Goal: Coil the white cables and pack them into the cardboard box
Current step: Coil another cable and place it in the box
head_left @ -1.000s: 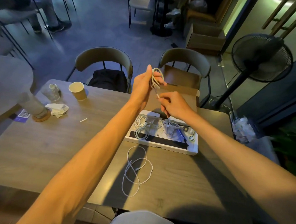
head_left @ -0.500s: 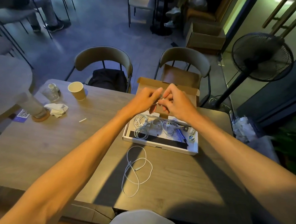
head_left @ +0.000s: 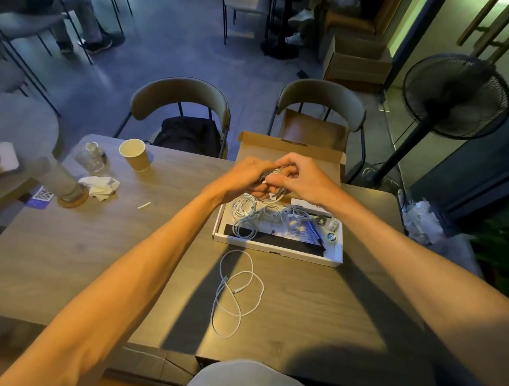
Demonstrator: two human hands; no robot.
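White loose cable (head_left: 227, 281) lies just before the cardboard box (head_left: 274, 247), a paper cup (head_left: 136, 155) well left. Over the box's coiled cables (head_left: 243, 213), our left hand (head_left: 245, 177) and right hand (head_left: 301, 177) pinch another coil (head_left: 278, 197).

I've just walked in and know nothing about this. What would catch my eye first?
The left hand and right hand meet above the open cardboard box at the far side of the table, both gripping a coiled cable. Nearer the person, a loose cable lies sprawled on the table, and a paper cup stands far left.
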